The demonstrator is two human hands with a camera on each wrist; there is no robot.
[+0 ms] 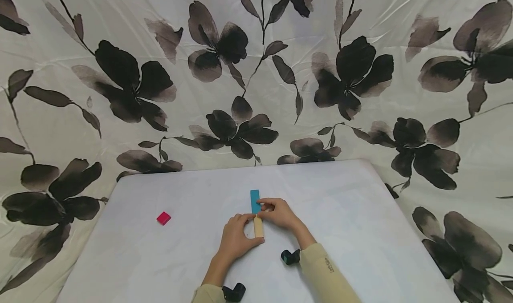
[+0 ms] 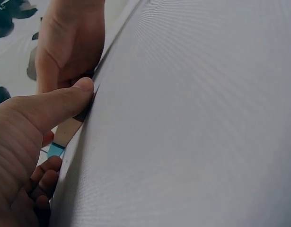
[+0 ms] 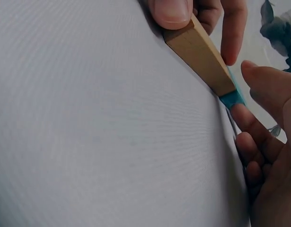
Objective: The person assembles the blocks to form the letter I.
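Two slim blocks lie end to end on the white table, a blue block (image 1: 254,197) beyond a pale wooden block (image 1: 258,227). My left hand (image 1: 234,238) grips the wooden block lengthwise, the thumb at its near end and fingers by the joint. That thumb (image 3: 171,12) presses the wood's end face in the right wrist view. At the blue block my right hand (image 1: 280,214) has its thumb and curled fingers, with fingertips (image 3: 240,112) against its side. Part of the blue block is hidden by these fingers. Off to the left lies a red square block (image 1: 163,218).
The white tabletop (image 1: 160,267) ends at a back edge, where a floral cloth (image 1: 224,85) hangs. Dark wrist devices sit at the left wrist (image 1: 234,292) and right wrist (image 1: 290,257), close above the table.
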